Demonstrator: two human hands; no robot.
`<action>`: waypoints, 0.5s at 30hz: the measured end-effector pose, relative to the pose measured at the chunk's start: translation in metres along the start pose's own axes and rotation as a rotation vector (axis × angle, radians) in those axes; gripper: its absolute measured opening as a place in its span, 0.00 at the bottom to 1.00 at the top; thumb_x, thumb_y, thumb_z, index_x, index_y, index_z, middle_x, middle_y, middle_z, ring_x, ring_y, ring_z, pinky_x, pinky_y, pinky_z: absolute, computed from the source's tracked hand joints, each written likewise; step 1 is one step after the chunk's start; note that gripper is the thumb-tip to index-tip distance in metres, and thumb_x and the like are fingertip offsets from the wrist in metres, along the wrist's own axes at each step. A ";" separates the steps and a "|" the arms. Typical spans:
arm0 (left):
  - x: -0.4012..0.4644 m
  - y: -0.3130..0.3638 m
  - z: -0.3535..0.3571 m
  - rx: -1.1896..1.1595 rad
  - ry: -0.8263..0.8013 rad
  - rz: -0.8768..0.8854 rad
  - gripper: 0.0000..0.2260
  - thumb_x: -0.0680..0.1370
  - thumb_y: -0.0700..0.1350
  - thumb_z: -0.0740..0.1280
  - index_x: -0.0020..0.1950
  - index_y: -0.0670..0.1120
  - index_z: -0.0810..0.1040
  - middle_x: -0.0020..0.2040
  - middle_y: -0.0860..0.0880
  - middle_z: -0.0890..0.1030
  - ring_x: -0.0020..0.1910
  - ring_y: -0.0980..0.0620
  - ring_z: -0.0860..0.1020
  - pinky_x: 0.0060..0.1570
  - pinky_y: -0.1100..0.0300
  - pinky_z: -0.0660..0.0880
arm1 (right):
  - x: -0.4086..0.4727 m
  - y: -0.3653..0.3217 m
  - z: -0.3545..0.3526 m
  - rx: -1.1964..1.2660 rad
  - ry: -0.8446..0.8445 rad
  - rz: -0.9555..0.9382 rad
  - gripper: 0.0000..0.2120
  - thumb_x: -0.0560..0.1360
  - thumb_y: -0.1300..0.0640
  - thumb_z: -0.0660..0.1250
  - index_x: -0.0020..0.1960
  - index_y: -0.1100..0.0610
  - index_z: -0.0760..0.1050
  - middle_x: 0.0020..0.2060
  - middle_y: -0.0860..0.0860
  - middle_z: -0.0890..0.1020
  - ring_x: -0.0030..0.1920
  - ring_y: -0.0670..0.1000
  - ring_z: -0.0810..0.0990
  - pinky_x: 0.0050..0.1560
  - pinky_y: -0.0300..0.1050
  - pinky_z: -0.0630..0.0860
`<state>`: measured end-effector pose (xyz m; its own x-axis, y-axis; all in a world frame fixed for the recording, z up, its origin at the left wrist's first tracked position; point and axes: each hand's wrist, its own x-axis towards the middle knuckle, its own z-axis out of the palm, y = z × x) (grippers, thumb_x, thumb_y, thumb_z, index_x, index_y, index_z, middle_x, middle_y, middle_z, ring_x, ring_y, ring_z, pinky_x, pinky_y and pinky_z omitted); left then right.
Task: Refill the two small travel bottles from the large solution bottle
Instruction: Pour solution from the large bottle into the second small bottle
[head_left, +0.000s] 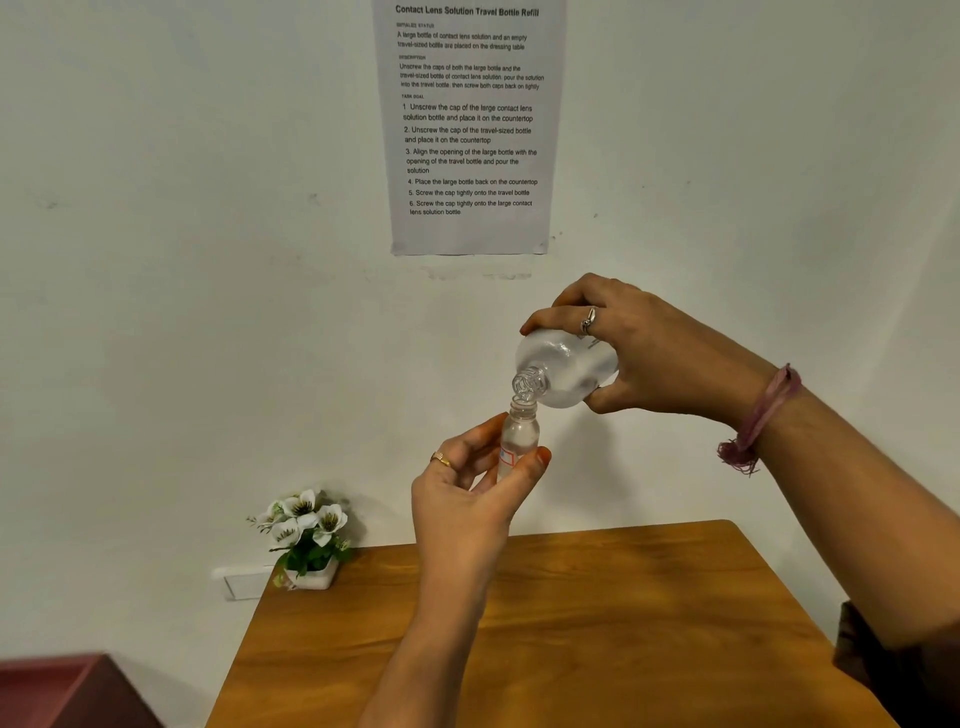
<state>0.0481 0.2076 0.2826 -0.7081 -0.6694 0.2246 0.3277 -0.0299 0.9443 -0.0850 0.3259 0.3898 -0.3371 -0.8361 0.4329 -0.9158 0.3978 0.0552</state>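
1. head view: white wall (208, 260) behind, with a printed instruction sheet (470, 124) stuck high at centre, headed "contact lens solution travel bottle refill".
2. below it, a wooden table (597, 623) filling the lower middle, bare across most of the visible top.
3. at the table's far left corner, a small white pot of white flowers (306, 535), just beside a wall socket (241, 582).
4. bottom left, the corner of a dark red piece of furniture (67, 691).
5. left hand (462, 504) raised above the table, fingers and thumb closed around the small travel bottle (517, 441), held upright, uncapped, with a small red-edged label low on its body.
6. right hand (649, 358) higher and to the right, clasping the large solution bottle (566, 369) by its body, tipped over with the open neck pointing down and left.
7. large neck just above the small bottle's mouth, the two openings nearly meeting; touching or not, cannot tell.
8. ring on a finger of each hand; frayed pink thread band (758, 421) around the right wrist.
9. second travel bottle and caps out of sight.
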 end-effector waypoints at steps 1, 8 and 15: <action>0.000 0.000 0.000 0.000 0.000 0.000 0.17 0.66 0.39 0.78 0.53 0.49 0.82 0.47 0.52 0.86 0.48 0.60 0.83 0.50 0.62 0.80 | 0.000 0.000 0.000 -0.001 0.000 0.000 0.35 0.64 0.58 0.76 0.67 0.43 0.67 0.58 0.47 0.71 0.55 0.48 0.69 0.53 0.40 0.70; -0.002 0.000 0.000 0.002 0.001 -0.002 0.17 0.66 0.39 0.78 0.53 0.49 0.82 0.47 0.52 0.86 0.48 0.60 0.83 0.50 0.61 0.80 | -0.001 -0.002 -0.002 0.001 0.000 0.002 0.35 0.64 0.59 0.76 0.67 0.44 0.67 0.58 0.48 0.71 0.57 0.50 0.70 0.55 0.43 0.73; -0.003 0.000 0.001 -0.011 -0.015 -0.006 0.17 0.66 0.38 0.77 0.53 0.49 0.82 0.47 0.52 0.86 0.48 0.59 0.83 0.51 0.60 0.80 | -0.003 -0.001 -0.003 -0.010 -0.003 -0.004 0.35 0.64 0.58 0.76 0.67 0.44 0.68 0.58 0.48 0.71 0.55 0.49 0.70 0.54 0.43 0.73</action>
<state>0.0492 0.2107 0.2819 -0.7194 -0.6581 0.2222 0.3299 -0.0422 0.9431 -0.0820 0.3289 0.3913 -0.3344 -0.8385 0.4302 -0.9148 0.3985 0.0655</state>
